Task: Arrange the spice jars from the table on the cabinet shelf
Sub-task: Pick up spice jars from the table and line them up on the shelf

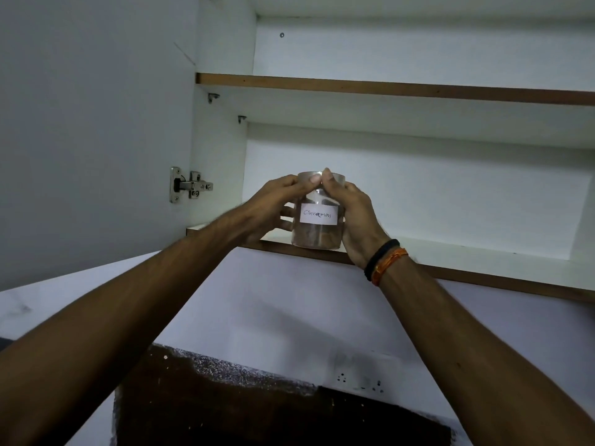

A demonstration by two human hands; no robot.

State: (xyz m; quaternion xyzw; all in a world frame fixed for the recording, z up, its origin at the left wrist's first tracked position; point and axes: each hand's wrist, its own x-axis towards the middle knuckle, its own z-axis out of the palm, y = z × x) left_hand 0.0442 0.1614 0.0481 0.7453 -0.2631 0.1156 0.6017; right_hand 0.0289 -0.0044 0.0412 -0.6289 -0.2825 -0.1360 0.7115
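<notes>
A clear spice jar (317, 235) with a silver lid, brown spice in the bottom and a white label reading "Cinnamon" stands at the front edge of the lower cabinet shelf (467, 252). My left hand (277, 201) wraps its left side, thumb on the lid. On its right side is my right hand (357, 220), fingers also up at the lid. Both hands grip the jar. The rest of this shelf shows no other jars.
An upper shelf (386, 88) with a brown edge runs above. The open cabinet door (90, 140) with a metal hinge (190, 185) hangs at the left. Below are a white wall with a socket plate (360, 381) and a dark panel (257, 410).
</notes>
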